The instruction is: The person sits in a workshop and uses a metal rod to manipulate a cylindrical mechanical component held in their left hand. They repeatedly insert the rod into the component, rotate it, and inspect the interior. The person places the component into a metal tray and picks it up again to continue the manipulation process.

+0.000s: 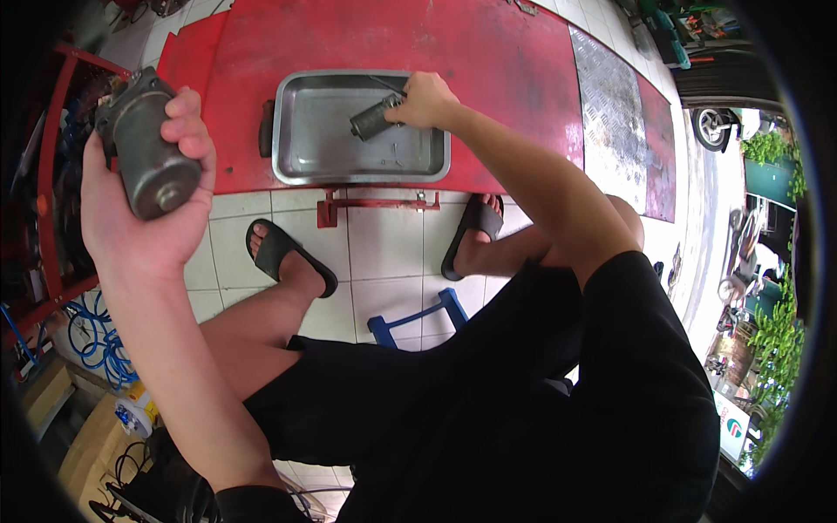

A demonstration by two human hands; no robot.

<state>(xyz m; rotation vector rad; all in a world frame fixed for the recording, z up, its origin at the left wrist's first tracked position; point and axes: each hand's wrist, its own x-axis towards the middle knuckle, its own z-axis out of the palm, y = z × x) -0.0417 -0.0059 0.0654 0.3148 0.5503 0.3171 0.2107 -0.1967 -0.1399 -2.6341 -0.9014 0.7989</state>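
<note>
Raised at the far left, my left hand (148, 200) has its fingers wrapped round a dark metal cylindrical motor (157, 161), its rounded end toward me and a bracketed end pointing away. My right hand (427, 100) reaches over a rectangular metal tray (292, 166) and grips the end of a smaller cylindrical motor (373, 120). That motor lies tilted inside the tray; the fingertips are partly hidden. A thin dark rod (386, 84) shows beside the right hand. Several small metal bits (391, 162) lie on the tray's bottom.
The tray rests on a red metal platform (497, 52), with a dark cylindrical piece (266, 128) at its left. A blue frame (418, 319) stands on the tiled floor between my sandalled feet. Coiled blue hose (96, 340) and a red rack (54, 174) are at left.
</note>
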